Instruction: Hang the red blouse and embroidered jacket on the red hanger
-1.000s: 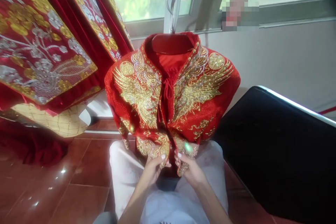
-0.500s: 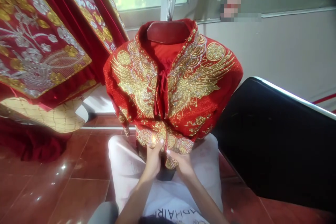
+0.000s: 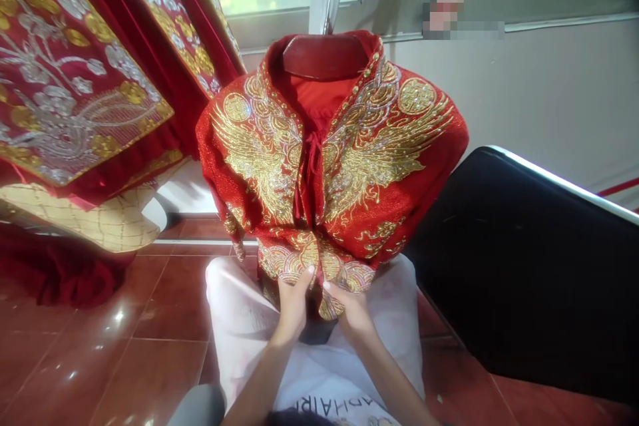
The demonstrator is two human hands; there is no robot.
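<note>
The left hand (image 3: 292, 309) and right hand (image 3: 352, 313) rest at the bottom of a red gold-embroidered jacket (image 3: 259, 160), fingers pinched narrowly on its front edges.

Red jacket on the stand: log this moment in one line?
left hand: on hem | right hand: on hem | red jacket: on stand

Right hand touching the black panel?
No, the right hand rests on the lower edge of the gold-embroidered red garment, apart from the black panel.
</note>
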